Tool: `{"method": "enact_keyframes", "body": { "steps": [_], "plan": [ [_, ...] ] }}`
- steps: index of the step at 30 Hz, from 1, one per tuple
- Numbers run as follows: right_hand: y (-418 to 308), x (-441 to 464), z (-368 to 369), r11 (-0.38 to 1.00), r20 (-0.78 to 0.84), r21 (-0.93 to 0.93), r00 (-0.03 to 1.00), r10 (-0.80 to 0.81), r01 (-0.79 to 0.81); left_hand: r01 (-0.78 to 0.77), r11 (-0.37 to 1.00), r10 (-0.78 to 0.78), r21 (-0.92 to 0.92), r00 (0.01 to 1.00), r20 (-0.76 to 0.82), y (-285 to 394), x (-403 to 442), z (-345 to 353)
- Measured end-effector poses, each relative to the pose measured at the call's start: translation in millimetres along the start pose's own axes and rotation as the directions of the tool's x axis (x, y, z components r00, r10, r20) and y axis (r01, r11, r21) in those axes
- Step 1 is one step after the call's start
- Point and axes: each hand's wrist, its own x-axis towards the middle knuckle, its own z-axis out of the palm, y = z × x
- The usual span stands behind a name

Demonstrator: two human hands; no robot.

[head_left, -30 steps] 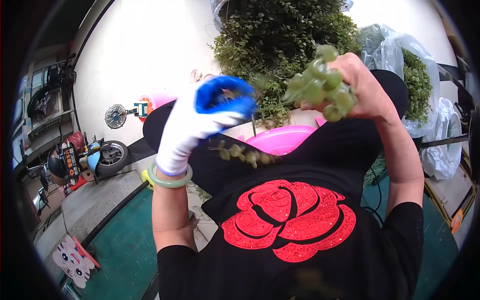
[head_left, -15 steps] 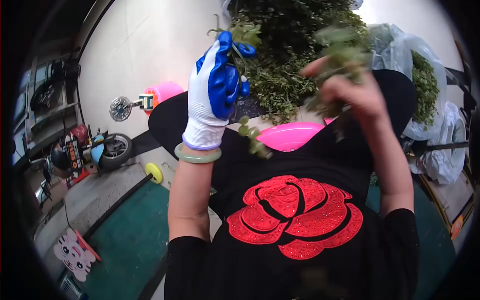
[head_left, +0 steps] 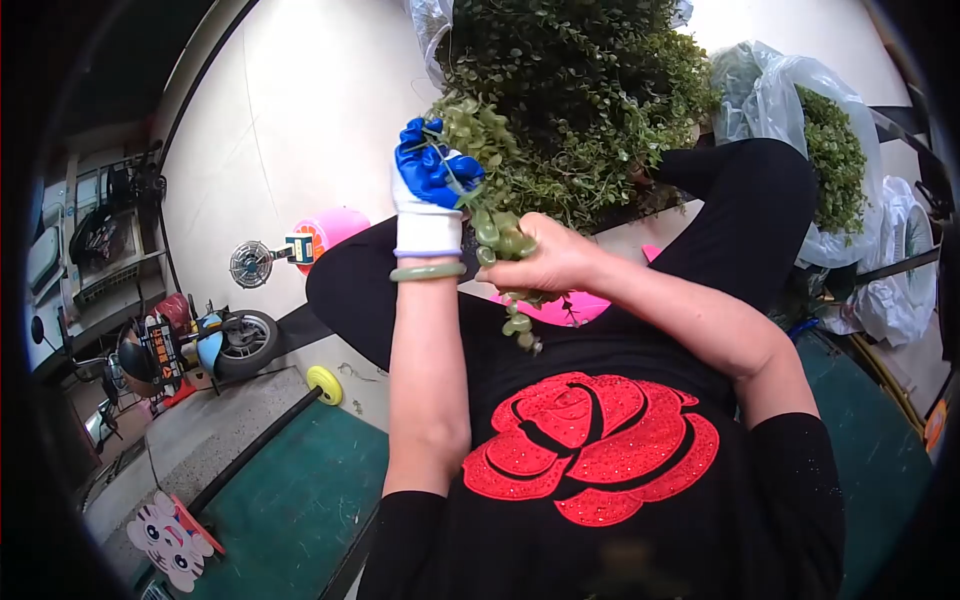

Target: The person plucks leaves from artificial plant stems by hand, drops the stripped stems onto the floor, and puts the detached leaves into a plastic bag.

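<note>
My left hand [head_left: 432, 172], in a white glove with a blue coated palm, is closed around a leafy green sprig [head_left: 478, 128]. Its leaves spread out past the fingers toward the heap. Just below and to the right, my bare right hand [head_left: 555, 255] pinches a strand of round green leaves [head_left: 497, 236]. The lower end of that strand [head_left: 518, 325] hangs beneath the hand, over my lap. Beyond both hands lies a large heap of leafy greenery [head_left: 580, 110].
A clear plastic bag [head_left: 840, 95] with more greenery stands at the right. Between my legs shows a pink plastic surface [head_left: 545, 308]. To the left are a small fan [head_left: 252, 264], a yellow disc [head_left: 324, 384] on a bar, and a motorbike [head_left: 245, 345].
My right hand has come left and down from over the heap to beside my left hand, bringing greenery with it. My left hand has lowered slightly and turned.
</note>
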Motion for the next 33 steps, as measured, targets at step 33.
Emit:
{"method": "enact_keyframes", "body": {
  "steps": [33],
  "plan": [
    [-46.5, -37.0, -132.3, 0.995, 0.09, -0.094, 0.995, 0.037, -0.029, -0.05, 0.088, 0.114, 0.995, 0.993, 0.04, 77.1, -114.5, 82.2]
  ]
}}
